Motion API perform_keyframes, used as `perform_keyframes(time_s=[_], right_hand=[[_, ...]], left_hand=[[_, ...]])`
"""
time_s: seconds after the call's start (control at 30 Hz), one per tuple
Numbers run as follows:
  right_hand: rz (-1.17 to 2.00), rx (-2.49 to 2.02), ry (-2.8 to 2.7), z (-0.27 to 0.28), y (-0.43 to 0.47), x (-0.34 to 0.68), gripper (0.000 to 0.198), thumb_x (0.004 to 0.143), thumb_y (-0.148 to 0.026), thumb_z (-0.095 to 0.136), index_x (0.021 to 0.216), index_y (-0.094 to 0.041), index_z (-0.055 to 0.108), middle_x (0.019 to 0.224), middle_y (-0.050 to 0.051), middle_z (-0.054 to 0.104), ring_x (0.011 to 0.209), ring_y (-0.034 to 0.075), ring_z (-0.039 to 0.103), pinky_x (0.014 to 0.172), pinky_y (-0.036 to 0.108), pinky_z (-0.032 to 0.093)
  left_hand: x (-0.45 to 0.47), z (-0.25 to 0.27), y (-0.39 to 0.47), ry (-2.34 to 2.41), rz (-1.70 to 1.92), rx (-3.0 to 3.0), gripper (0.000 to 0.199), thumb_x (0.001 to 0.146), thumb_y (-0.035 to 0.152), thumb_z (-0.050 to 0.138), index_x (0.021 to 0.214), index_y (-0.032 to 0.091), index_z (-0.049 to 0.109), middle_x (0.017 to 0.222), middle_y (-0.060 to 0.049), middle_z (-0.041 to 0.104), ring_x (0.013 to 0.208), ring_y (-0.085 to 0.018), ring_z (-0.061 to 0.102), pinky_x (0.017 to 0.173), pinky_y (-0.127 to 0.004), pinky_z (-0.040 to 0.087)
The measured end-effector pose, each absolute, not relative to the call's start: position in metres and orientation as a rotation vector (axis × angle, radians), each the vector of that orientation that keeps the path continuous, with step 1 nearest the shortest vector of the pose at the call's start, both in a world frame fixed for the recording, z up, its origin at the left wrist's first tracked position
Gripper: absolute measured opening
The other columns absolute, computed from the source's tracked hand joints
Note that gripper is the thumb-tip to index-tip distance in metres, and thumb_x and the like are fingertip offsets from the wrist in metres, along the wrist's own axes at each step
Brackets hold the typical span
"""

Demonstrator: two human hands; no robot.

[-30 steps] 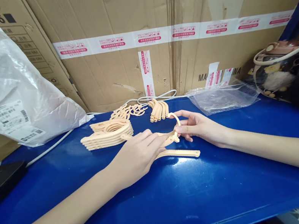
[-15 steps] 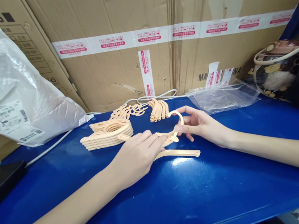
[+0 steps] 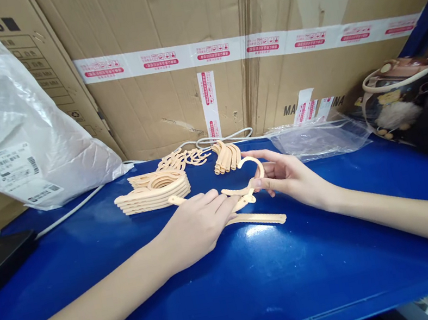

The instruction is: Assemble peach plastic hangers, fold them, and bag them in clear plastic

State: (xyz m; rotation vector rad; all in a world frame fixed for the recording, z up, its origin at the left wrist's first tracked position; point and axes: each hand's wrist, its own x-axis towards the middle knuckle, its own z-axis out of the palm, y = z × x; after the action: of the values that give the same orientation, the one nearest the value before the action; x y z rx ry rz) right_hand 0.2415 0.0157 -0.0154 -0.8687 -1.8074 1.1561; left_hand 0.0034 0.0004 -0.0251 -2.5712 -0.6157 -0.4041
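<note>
My right hand [image 3: 294, 178] pinches a beige plastic hanger hook [image 3: 260, 165] between thumb and fingers, its curve facing left. My left hand [image 3: 196, 226] is closed over a beige hanger arm [image 3: 243, 203], whose other end pokes out past the knuckles. Hook and arm meet between the two hands; whether they are locked together I cannot tell. Another hanger arm [image 3: 261, 219] lies on the blue table just below, partly covered by my left hand. Behind the left hand stands a stack of beige folding hangers [image 3: 152, 195].
Loose hooks [image 3: 186, 157] and a bunch of hanger arms [image 3: 226, 158] lie at the back of the table [image 3: 237, 293]. A clear plastic bag [image 3: 318, 139] and a dark bag [image 3: 399, 105] are right. Left are a white plastic package [image 3: 26, 127] and a black device [image 3: 0, 264]. Cardboard [image 3: 171, 107] stands behind.
The hook has tilted slightly to the left in my right hand. My left hand has shifted a little, covering more of the lower hanger arm. Everything else stays in place.
</note>
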Motion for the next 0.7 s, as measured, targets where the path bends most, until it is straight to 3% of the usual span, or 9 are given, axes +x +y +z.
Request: perform_keyframes(time_s=[0.33,0.7], right_hand=[[1.184,-0.913,-1.764,-0.0146,0.0150,0.2389,0.064,0.082,-0.030,0.068,0.140,-0.019,0.043,0.076,0.001,0.065,0.067,0.015,0.057,0.055,0.028,0.046],[1.241,-0.912,-1.715,-0.0177,0.0152,0.2380,0.067,0.081,-0.032,0.069,0.140,-0.016,0.043,0.076,0.002,0.066,0.064,0.014,0.054,0.057,0.028,0.045]], left_hand=[[0.0042,-0.0240,-0.0022,-0.659,-0.358,-2.570,0.039,0.097,0.010,0.029,0.133,0.008,0.045,0.101,-0.012,0.071,0.078,-0.021,0.065,0.063,-0.031,0.048],[0.0062,-0.0206,-0.0038,-0.680,-0.350,-2.594,0.035,0.099,0.014,0.028,0.124,0.009,0.053,0.095,-0.009,0.072,0.071,-0.019,0.065,0.059,-0.029,0.046]])
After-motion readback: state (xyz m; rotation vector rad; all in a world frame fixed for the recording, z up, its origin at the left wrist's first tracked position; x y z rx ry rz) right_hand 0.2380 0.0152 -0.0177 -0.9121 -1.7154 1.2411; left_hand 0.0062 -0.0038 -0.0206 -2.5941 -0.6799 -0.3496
